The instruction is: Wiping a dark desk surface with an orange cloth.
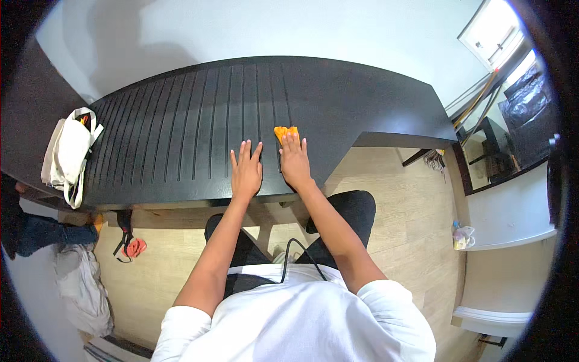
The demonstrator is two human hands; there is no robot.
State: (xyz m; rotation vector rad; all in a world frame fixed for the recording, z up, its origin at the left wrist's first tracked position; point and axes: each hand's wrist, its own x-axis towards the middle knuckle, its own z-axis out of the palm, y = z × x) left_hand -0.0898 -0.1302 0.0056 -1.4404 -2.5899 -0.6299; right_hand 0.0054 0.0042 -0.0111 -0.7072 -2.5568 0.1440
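A dark wooden desk [325,99] with a row of long grooves across its left part stretches before me. My left hand [246,169] rests flat on the desktop near its front edge, fingers apart and nothing in it. To the right of it, my right hand [295,163] lies on a crumpled orange cloth [281,131] and presses it to the surface by the last grooves. The fingers cover part of the cloth; its far end pokes out beyond them.
A white canvas bag [74,149] lies at the desk's left end. Dark blue fabric [43,228] shows below it. On the wooden floor [172,249] are a black strap [125,231] and a red cloth [135,247]. A framed mirror [497,149] stands right; a plastic bag [463,237] sits below it.
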